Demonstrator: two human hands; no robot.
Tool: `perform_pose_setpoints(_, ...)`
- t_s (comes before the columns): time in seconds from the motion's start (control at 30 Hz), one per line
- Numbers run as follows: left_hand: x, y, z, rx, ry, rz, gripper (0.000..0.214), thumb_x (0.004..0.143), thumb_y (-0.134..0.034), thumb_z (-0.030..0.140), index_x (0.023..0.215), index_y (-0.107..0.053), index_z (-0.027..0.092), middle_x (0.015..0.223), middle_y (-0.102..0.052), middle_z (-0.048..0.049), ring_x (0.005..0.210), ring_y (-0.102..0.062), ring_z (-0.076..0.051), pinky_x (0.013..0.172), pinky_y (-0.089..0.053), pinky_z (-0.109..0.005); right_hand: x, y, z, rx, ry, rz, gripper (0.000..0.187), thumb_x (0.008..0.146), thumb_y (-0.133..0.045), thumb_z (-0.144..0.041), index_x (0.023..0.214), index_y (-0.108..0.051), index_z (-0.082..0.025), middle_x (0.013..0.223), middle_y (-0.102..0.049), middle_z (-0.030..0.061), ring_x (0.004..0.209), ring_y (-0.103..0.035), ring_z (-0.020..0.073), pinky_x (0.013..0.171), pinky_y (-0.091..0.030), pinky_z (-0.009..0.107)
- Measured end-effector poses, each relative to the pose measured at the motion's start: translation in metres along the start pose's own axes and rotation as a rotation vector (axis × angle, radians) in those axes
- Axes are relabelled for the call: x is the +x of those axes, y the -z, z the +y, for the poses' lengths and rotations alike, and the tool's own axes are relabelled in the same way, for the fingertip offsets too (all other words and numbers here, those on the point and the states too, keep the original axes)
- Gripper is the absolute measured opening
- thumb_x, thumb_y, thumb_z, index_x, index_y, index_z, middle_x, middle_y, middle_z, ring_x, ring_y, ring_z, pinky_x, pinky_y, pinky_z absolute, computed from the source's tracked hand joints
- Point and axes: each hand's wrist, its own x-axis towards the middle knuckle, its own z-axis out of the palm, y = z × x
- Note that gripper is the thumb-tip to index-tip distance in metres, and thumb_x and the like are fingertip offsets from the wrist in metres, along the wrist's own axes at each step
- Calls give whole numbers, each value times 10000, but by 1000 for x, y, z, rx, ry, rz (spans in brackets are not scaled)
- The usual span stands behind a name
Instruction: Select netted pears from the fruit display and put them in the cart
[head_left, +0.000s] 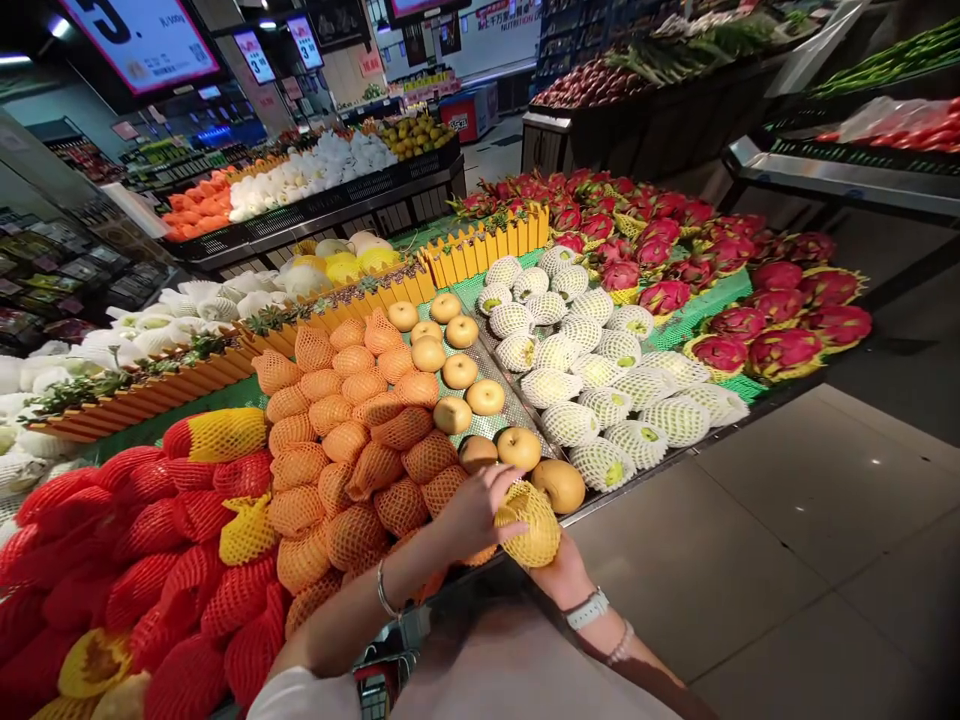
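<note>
At the front edge of the stand, a round pear in a yellow foam net [534,535] rests in my right hand [568,578], which cups it from below and behind. My left hand [480,505] reaches over from the left, its fingers closed on the upper rim of the net. The net covers most of the fruit, so little of its skin shows. Just beyond my hands lie bare brown-yellow pears [519,448], one of them close to my fingers. More bare pears [460,371] sit farther back on the metal tray.
Orange-netted fruit [349,440] is piled left of the pears, and red-netted fruit [180,520] farther left. To the right lie white-netted fruit [600,370] and dragon fruit [787,350]. A small yellow fence [487,245] runs behind. A wire basket [386,680] is below my left arm.
</note>
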Motion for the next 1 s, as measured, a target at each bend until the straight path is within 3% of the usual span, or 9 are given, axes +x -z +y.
perform_pose_setpoints(0.1, -11, -24, 3, -119, 73, -27, 616, 913, -611, 359, 1457, -396, 166, 1472, -470, -179, 1379, -461, -303, 1176, -391, -481, 6, -7, 0, 46, -80, 81, 307, 877, -430, -178, 819, -731, -191, 812, -787, 61, 745, -753, 202, 722, -601, 318)
perform_pose_setpoints(0.23, -6, -38, -8, -206, 122, 37, 477, 985, -457, 279, 1446, -413, 166, 1463, -471, -150, 1388, -459, -245, 1205, -368, -435, 13, -16, -1, 84, -119, 147, 383, 929, -362, -127, 770, -704, -193, 700, -765, 34, 622, -732, 168, 621, -583, 269)
perform_pose_setpoints(0.4, 5, -49, -12, -122, 244, 24, 430, 1006, -376, 248, 1416, -451, 145, 1414, -526, -156, 1324, -524, -258, 1176, -406, -451, 16, -26, -6, 107, -120, 154, 449, 1002, -305, -122, 796, -698, -190, 735, -771, 25, 688, -744, 136, 709, -579, 245)
perform_pose_setpoints(0.5, 15, -53, -17, 13, 296, -23, 412, 1012, -358, 216, 1392, -468, 103, 1371, -565, -178, 1303, -545, -253, 1160, -423, -418, 22, -29, -9, 103, -116, 158, 471, 1016, -288, -118, 797, -697, -196, 724, -765, 17, 712, -743, 129, 779, -570, 260)
perform_pose_setpoints(0.63, 30, -51, -25, 159, 370, -85, 324, 1016, -357, 177, 1269, -554, 131, 1220, -662, -134, 1195, -619, -211, 1064, -497, -334, 35, -30, -9, 66, -117, 180, 497, 1022, -274, -134, 748, -685, -183, 680, -749, 25, 675, -733, 144, 765, -567, 285)
perform_pose_setpoints(0.77, 30, -43, -21, 226, 420, -74, 306, 1013, -384, 223, 1236, -577, 142, 1164, -680, -139, 1088, -667, -254, 951, -557, -398, 41, -27, -9, 26, -110, 166, 484, 1009, -279, -116, 757, -686, -182, 716, -759, 23, 702, -737, 144, 790, -560, 284)
perform_pose_setpoints(0.83, 22, -40, -13, 289, 408, 20, 360, 1002, -422, 266, 1310, -539, 121, 1259, -629, -188, 1130, -645, -302, 971, -541, -469, 42, -24, -8, 4, -101, 139, 485, 1014, -272, -121, 774, -688, -188, 743, -765, 20, 726, -738, 141, 821, -555, 285)
perform_pose_setpoints(0.93, 10, -41, -3, 381, 231, 224, 464, 963, -512, 294, 1397, -480, 134, 1417, -514, -206, 1285, -539, -340, 1072, -473, -518, 43, -18, -8, -39, -82, 79, 502, 1020, -246, -120, 792, -686, -197, 753, -761, 13, 755, -729, 140, 860, -544, 291)
perform_pose_setpoints(1.0, 5, -48, -1, 382, 116, 220, 479, 937, -565, 296, 1386, -493, 147, 1393, -542, -172, 1292, -530, -318, 1094, -470, -476, 44, -13, -9, -85, -64, 15, 476, 1012, -265, -105, 792, -678, -196, 724, -741, 5, 750, -714, 144, 878, -537, 305)
